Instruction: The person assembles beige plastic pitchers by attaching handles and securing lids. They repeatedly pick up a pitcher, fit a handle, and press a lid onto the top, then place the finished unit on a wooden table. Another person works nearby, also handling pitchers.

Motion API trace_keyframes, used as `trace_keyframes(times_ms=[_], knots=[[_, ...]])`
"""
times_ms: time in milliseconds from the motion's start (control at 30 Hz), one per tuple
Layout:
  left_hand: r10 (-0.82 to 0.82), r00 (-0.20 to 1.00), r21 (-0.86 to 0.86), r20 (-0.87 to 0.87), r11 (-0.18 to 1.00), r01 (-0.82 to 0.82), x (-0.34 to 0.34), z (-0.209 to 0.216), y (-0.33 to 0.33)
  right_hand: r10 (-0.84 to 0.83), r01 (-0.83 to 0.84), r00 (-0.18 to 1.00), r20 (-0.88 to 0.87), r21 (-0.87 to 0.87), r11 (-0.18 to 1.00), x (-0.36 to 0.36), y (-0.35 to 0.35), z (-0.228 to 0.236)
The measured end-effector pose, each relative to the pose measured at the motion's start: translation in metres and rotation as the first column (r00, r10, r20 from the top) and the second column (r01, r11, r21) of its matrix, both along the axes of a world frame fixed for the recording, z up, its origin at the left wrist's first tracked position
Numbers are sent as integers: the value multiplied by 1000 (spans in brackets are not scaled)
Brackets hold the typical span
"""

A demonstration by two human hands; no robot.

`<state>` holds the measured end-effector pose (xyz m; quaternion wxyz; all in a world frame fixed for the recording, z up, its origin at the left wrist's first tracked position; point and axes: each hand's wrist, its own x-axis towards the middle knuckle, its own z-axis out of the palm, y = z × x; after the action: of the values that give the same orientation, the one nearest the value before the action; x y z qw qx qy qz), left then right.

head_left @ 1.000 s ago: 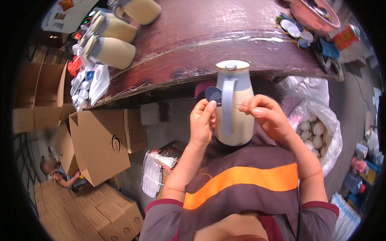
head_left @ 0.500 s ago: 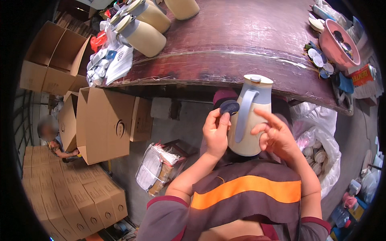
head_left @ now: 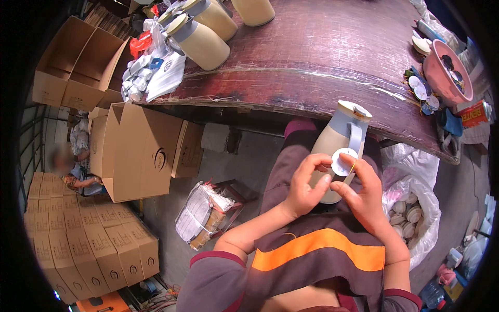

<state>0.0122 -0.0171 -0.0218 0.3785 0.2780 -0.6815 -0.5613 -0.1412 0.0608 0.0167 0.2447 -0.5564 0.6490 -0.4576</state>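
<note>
A cream vacuum jug with a grey-blue collar and handle stands tilted between my legs, below the table edge. In front of its handle is a round white hang tag with a yellow string. My right hand has its index finger over the tag, with the string beside that finger; the tag appears held there. At the tag's left edge are the fingertips of my left hand, its thumb and index finger apart. The jug's lower body is partly hidden by both hands.
Several similar jugs stand on the dark red table at far left, near plastic bags. A pink basin and more tags are at right. A clear sack of round lids sits right. Cartons and a person are at left.
My left hand has moved right, bringing the tag from beside the jug to its handle, where its white side now shows. My right hand has closed in on it. The jug leans more.
</note>
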Motion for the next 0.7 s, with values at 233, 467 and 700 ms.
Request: trace_keyframes(times_ms=[233, 467, 700], knots=[[-251, 947, 552, -203, 769, 322, -15, -9, 1, -85, 33, 946, -313, -168, 985, -1, -9, -1], [-107, 994, 607, -8, 790, 90, -17, 0, -24, -325, 202, 875, -358, -339, 919, -59, -29, -2], [-41, 992, 642, -116, 759, 106, 0, -12, -33, -257, 264, 932, -257, -4, 964, -83, 2, -73]])
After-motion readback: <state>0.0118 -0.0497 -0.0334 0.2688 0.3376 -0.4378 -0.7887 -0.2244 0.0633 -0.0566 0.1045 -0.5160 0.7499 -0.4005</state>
